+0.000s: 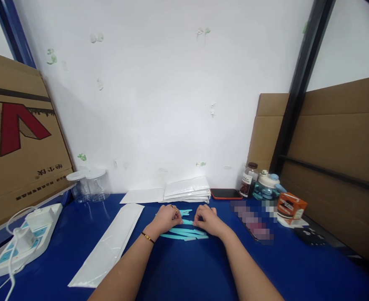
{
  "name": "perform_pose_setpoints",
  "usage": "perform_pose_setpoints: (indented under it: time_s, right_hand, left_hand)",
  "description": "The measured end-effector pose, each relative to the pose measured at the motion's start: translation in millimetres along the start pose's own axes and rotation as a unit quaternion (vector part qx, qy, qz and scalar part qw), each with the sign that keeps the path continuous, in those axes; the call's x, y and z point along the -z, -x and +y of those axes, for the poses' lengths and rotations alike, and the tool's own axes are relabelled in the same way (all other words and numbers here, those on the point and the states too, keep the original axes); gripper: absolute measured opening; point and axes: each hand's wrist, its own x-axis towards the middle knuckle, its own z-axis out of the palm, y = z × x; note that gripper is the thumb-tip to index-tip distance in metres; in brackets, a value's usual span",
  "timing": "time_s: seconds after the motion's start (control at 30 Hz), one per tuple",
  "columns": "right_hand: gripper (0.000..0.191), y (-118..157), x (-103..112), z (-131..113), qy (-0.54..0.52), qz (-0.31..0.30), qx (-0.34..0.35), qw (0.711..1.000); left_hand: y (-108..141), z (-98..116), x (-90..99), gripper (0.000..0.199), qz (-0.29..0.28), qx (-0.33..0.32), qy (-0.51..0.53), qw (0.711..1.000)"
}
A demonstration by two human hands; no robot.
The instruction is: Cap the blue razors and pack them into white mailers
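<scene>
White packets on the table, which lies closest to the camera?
The long packet slanting right of the power strip; the others lie farther back, by the wall.

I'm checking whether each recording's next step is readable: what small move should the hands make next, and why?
Probably gather the turquoise strips into a neater bunch. The left hand and right hand are close together over them, while the strips lie loosely on the blue table with uneven ends. Whether either hand grips a strip is unclear.
</scene>
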Motion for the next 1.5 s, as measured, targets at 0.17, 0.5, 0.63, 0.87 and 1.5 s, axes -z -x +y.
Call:
perform_pose_setpoints:
  time_s: [0.17,0.5,0.63,0.87,1.5]
  right_hand:
    - [0.012,5,19,21,0.031,0.065,-0.096,0.993]
    - [0.014,11,12,-5,-0.007,-0.070,-0.017,0.997]
    - [0.007,8,12,2,-0.012,-0.037,-0.014,0.999]
    - [0.018,10,27,20,0.008,0.066,-0.105,0.992]
    - [0.008,10,21,-16,-0.014,0.013,0.043,0.999]
  left_hand:
    - [3,-15,8.9,0.015,0.066,0.065,-0.013,0.996]
    - [7,3,-3.1,0.027,-0.055,-0.036,0.055,0.996]
    - [4,-3,-2.4,0.015,-0.046,-0.013,0.042,0.998]
    - [10,-30,11.5,0.024,0.049,0.052,0.063,0.995]
    - [3,9,7.3,0.018,0.013,-0.110,0.007,0.994]
